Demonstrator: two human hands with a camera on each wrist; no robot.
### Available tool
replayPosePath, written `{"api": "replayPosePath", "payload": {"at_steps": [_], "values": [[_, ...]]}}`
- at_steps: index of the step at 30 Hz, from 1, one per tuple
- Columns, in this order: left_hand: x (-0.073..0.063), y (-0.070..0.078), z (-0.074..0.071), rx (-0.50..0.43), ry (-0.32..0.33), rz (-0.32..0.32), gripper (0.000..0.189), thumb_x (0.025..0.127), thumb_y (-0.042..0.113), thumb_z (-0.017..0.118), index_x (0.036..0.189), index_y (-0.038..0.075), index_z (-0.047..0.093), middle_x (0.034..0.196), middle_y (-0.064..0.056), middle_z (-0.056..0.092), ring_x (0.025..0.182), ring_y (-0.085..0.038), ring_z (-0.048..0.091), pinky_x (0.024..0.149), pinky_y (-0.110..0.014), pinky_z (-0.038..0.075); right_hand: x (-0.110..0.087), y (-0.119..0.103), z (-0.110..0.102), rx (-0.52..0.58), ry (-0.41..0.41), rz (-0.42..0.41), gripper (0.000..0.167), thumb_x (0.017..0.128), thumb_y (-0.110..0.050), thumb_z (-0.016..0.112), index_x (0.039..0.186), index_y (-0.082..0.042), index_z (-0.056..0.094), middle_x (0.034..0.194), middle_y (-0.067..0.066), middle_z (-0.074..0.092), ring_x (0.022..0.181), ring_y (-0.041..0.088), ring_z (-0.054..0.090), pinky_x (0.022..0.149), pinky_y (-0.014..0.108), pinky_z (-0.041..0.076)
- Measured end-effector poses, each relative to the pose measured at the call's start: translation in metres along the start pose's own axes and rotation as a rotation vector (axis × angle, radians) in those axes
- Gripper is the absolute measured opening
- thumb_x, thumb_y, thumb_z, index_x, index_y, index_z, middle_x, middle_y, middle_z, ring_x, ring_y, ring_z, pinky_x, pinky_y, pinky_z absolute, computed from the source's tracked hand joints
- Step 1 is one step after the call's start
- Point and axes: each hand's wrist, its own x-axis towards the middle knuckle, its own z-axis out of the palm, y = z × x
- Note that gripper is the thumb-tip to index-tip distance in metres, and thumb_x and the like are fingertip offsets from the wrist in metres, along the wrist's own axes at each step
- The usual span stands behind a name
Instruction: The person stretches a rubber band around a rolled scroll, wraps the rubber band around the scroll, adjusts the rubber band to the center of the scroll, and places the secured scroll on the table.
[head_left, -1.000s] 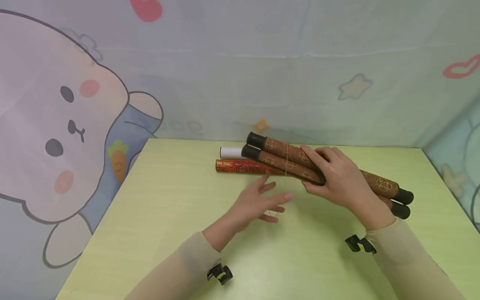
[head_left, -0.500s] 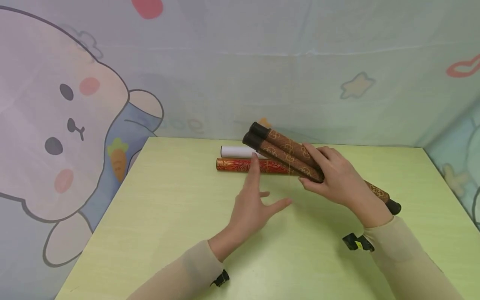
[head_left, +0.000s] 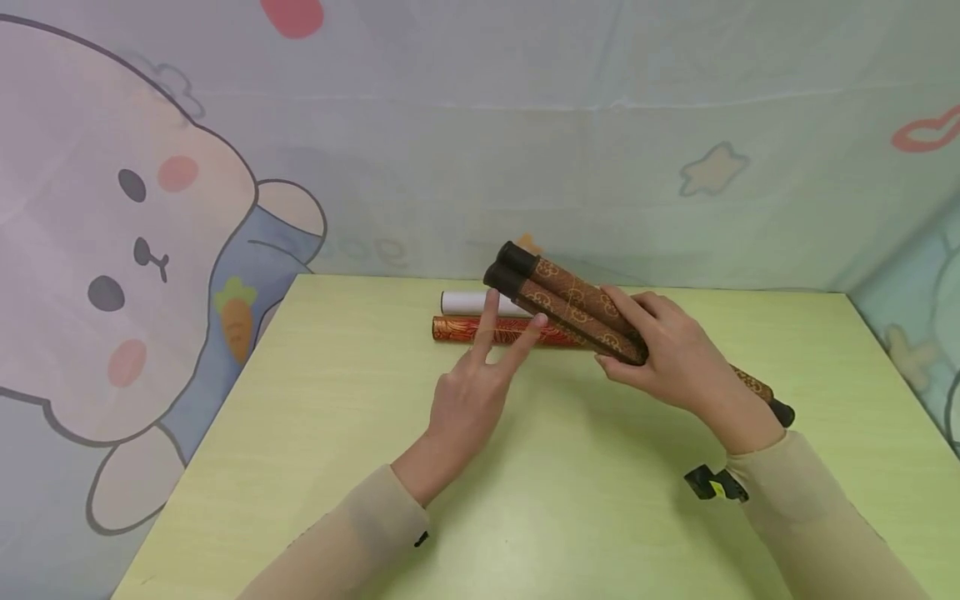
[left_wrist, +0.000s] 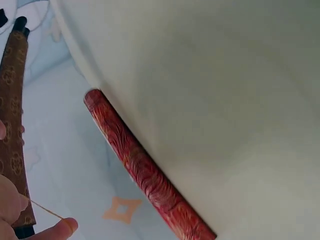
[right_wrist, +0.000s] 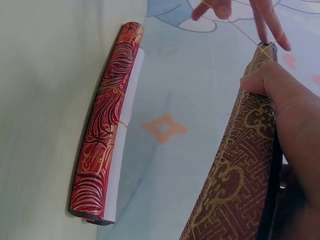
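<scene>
My right hand (head_left: 675,358) grips two brown flower-patterned rolled scrolls (head_left: 570,302) with black end caps, side by side. They are held tilted above the table, their left ends higher. My left hand (head_left: 468,392) is near those left ends, with two fingers straight and spread in the head view. A thin yellowish rubber band (right_wrist: 242,33) runs taut from the left fingers to the scrolls' end in the right wrist view. In the left wrist view the same band (left_wrist: 45,209) reaches a fingertip. The scrolls' middle is hidden under my right hand.
Behind my hands, a red and gold patterned roll (head_left: 457,329) and a white roll (head_left: 468,302) lie side by side on the pale yellow-green table (head_left: 315,400). Thin bands circle them. A printed cloth (head_left: 465,167) hangs along the table's back edge.
The scrolls' left ends have risen and their right ends shifted left. My left hand has turned over and moved toward the left ends, its fingers now spread forward.
</scene>
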Motion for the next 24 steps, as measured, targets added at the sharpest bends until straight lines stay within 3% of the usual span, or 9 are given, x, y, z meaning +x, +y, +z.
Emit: {"api": "replayPosePath", "payload": {"at_steps": [2,4,7,13,17,24], "values": [[0.002,-0.006,-0.002,0.056,0.016,0.053,0.126,0.088,-0.021,0.065,0.17,0.046,-0.003,0.174,-0.022,0.024,0.078,-0.026,0.068,0.042,-0.019,0.025,0.0,0.0,0.0,-0.011,0.002,-0.012,0.086,0.081,-0.024,0.091,0.156,-0.006,0.052,0.116,0.025,0.065,0.097,0.04,0.065,0.077,0.057,0.058],[0.004,-0.011,-0.003,0.1,0.046,0.106,0.118,0.092,-0.02,0.062,0.171,0.043,0.001,0.174,-0.021,0.027,0.098,-0.029,0.073,0.041,-0.019,0.027,0.0,0.0,0.001,-0.017,0.0,-0.023,0.087,0.081,-0.024,0.091,0.156,-0.006,0.052,0.115,0.024,0.066,0.096,0.04,0.066,0.078,0.057,0.058],[0.009,-0.017,-0.003,0.154,0.113,0.186,0.1,0.101,-0.013,0.057,0.173,0.038,0.009,0.172,-0.022,0.032,0.112,-0.029,0.073,0.041,-0.02,0.031,0.0,0.0,0.002,-0.024,-0.003,-0.035,0.087,0.081,-0.024,0.092,0.156,-0.006,0.052,0.115,0.023,0.066,0.098,0.04,0.066,0.079,0.057,0.059],[0.019,-0.027,-0.004,0.239,0.217,0.309,0.094,0.099,-0.015,0.059,0.173,0.028,0.02,0.171,-0.018,0.036,0.087,-0.021,0.072,0.041,-0.021,0.03,-0.001,-0.003,0.003,-0.037,0.014,-0.061,0.088,0.079,-0.024,0.094,0.155,-0.007,0.053,0.116,0.024,0.066,0.097,0.04,0.066,0.076,0.056,0.06],[0.024,-0.034,-0.005,0.252,0.273,0.354,0.09,0.098,-0.009,0.067,0.171,0.024,0.027,0.169,-0.013,0.04,0.089,-0.023,0.077,0.04,-0.022,0.031,0.0,-0.006,0.004,-0.033,0.024,-0.076,0.088,0.079,-0.024,0.094,0.156,-0.008,0.053,0.117,0.023,0.066,0.099,0.04,0.067,0.077,0.057,0.06],[0.031,-0.044,-0.005,0.269,0.356,0.392,0.082,0.097,-0.003,0.074,0.167,0.018,0.038,0.152,-0.007,0.062,0.085,-0.021,0.074,0.04,-0.023,0.034,0.0,-0.007,0.007,-0.026,0.039,-0.084,0.088,0.079,-0.024,0.093,0.155,-0.01,0.053,0.117,0.022,0.066,0.097,0.039,0.066,0.073,0.056,0.06]]}}
